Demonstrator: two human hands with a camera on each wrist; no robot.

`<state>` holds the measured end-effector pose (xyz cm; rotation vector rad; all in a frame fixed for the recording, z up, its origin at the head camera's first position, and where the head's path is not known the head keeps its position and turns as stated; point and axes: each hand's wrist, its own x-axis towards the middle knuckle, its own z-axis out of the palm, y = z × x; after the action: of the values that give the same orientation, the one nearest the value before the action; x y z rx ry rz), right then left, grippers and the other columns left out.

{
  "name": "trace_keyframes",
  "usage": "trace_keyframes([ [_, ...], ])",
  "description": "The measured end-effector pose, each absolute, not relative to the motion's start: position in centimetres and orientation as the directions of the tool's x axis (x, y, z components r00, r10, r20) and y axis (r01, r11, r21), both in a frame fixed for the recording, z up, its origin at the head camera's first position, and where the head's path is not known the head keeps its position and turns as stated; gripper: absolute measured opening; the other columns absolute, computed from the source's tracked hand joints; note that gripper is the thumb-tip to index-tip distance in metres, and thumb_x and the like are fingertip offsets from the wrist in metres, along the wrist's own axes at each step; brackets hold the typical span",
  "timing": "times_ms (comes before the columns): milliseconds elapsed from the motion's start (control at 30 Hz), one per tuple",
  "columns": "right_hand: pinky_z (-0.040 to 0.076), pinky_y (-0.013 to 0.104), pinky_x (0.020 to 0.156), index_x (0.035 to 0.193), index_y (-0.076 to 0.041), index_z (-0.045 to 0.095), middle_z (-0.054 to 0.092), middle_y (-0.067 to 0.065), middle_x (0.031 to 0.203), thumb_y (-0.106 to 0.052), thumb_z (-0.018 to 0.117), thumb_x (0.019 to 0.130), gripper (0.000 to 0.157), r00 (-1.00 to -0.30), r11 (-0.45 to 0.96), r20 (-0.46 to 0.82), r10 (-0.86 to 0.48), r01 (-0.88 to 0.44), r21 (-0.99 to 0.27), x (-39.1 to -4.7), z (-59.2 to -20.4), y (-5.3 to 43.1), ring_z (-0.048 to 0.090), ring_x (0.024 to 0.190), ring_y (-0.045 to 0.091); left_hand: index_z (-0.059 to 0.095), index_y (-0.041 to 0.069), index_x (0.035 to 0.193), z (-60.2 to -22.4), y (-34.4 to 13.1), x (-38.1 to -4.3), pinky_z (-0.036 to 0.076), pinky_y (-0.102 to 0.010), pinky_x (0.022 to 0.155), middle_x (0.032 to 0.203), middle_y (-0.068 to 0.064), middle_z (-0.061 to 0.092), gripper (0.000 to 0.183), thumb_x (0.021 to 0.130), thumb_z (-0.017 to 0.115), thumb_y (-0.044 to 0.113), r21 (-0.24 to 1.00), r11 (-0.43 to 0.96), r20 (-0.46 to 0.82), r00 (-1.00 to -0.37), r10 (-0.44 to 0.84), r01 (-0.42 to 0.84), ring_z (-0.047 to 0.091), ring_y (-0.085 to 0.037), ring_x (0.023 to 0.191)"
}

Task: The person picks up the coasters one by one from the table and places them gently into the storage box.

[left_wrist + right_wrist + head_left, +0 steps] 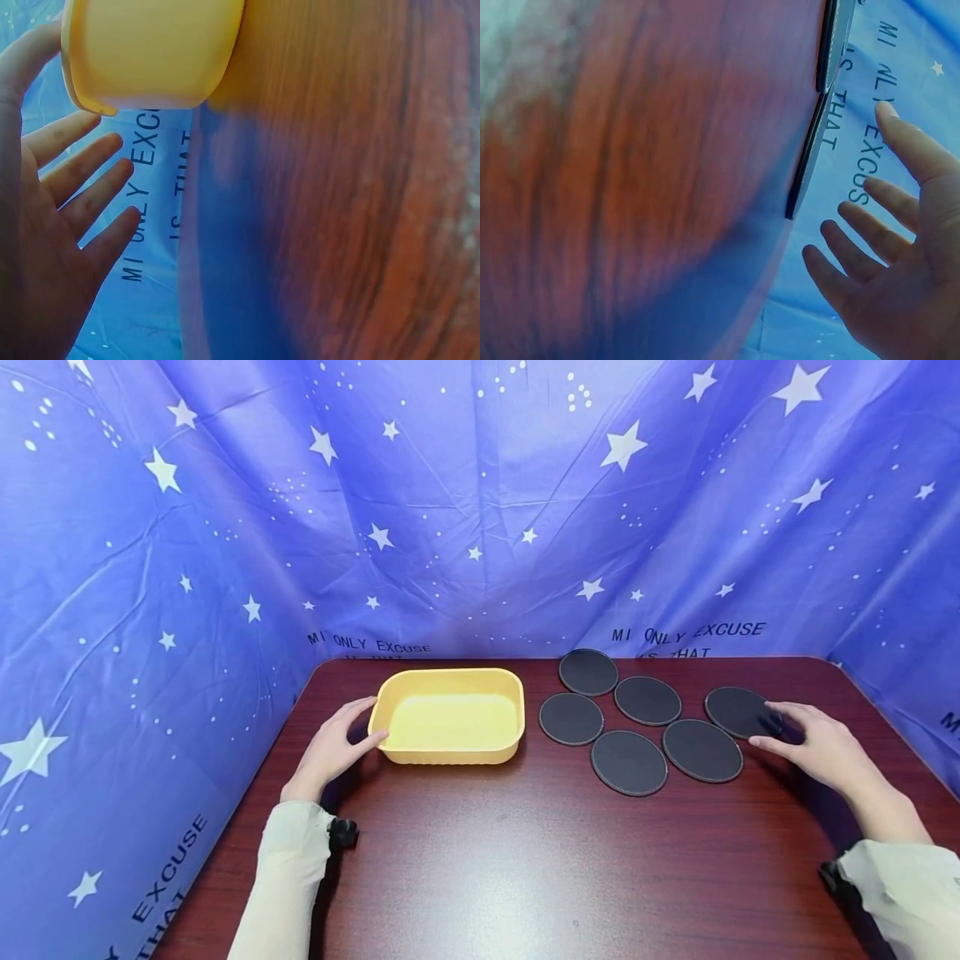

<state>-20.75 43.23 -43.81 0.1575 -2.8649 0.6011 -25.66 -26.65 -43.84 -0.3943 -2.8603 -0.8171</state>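
Note:
A yellow rectangular plastic basket (pixel 450 757) stands on the left half of the table. My left hand (pixel 333 745) is at its left end, thumb and index finger at the rim, the other fingers spread in the left wrist view. On the right lie several round black coasters with stitched edges, flat and close together. My right hand (pixel 825 747) hovers over the right edge of the rightmost coaster (pixel 738 710), thumb and fingers apart and nothing between them. The right wrist view shows its fingers (pixel 877 232) spread, with two coasters seen edge-on beside them.
Other coasters lie at the back (pixel 588 672) and toward the front (pixel 628 763) of the group. The dark red wooden table (pixel 480 860) has a glossy top. A blue curtain (pixel 480 510) with white stars hangs behind and at both sides.

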Motion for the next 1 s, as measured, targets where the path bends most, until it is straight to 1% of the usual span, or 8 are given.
trace_keyframes([
  [167, 0.03, 0.073, 0.098, 0.139, 0.007, 0.047, 0.045, 0.041, 0.135, -0.036, 0.076, 0.086, 0.074, -0.972, 0.893, 0.232, -0.037, -0.137, -0.429, -21.1, -44.0, 43.8, 0.039, 0.125, 0.061, 0.044, 0.02, 0.151, -44.0, -26.7, -25.5, 0.034, -0.055, 0.117, 0.154, -0.008, 0.046, 0.076, 0.087, 0.072, 0.051, 0.527, 0.8, 0.202, -0.957, 0.21, 0.287, 0.04, -0.031, 0.145],
  [333, 0.028, 0.074, 0.098, 0.142, 0.008, 0.043, 0.041, 0.043, 0.139, -0.035, 0.074, 0.088, 0.076, -0.979, 0.873, 0.206, -0.012, -0.111, -0.475, -21.4, -44.1, 44.1, 0.037, 0.128, 0.062, 0.043, 0.021, 0.151, -44.2, -26.8, -25.4, 0.034, -0.055, 0.117, 0.154, -0.009, 0.046, 0.082, 0.082, 0.077, 0.049, 0.553, 0.78, 0.197, -0.956, 0.217, 0.291, 0.041, -0.031, 0.144],
  [467, 0.027, 0.075, 0.099, 0.147, 0.007, 0.039, 0.038, 0.043, 0.143, -0.037, 0.071, 0.09, 0.079, -0.986, 0.854, 0.166, 0.001, -0.085, -0.513, -21.7, -44.0, 44.5, 0.035, 0.129, 0.063, 0.041, 0.022, 0.153, -44.4, -26.9, -25.5, 0.033, -0.057, 0.117, 0.155, -0.011, 0.044, 0.085, 0.081, 0.078, 0.05, 0.564, 0.773, 0.184, -0.957, 0.224, 0.29, 0.039, -0.033, 0.145],
  [700, 0.027, 0.073, 0.103, 0.152, 0.005, 0.031, 0.039, 0.043, 0.142, -0.041, 0.068, 0.092, 0.084, -0.997, 0.825, 0.078, 0.024, -0.025, -0.564, -22.4, -43.7, 44.7, 0.036, 0.128, 0.062, 0.042, 0.021, 0.153, -44.4, -27.0, -25.7, 0.033, -0.057, 0.117, 0.154, -0.011, 0.045, 0.085, 0.081, 0.079, 0.048, 0.572, 0.762, 0.19, -0.953, 0.237, 0.304, 0.04, -0.033, 0.145],
  [1000, 0.022, 0.071, 0.11, 0.156, 0.004, 0.022, 0.031, 0.043, 0.148, -0.041, 0.065, 0.095, 0.087, -1.0, 0.771, -0.007, 0.016, 0.016, -0.637, -22.9, -44.1, 45.0, 0.027, 0.135, 0.061, 0.041, 0.023, 0.153, -44.3, -27.0, -25.9, 0.033, -0.057, 0.118, 0.154, -0.012, 0.046, 0.086, 0.081, 0.08, 0.046, 0.593, 0.749, 0.172, -0.955, 0.242, 0.297, 0.04, -0.033, 0.144],
])
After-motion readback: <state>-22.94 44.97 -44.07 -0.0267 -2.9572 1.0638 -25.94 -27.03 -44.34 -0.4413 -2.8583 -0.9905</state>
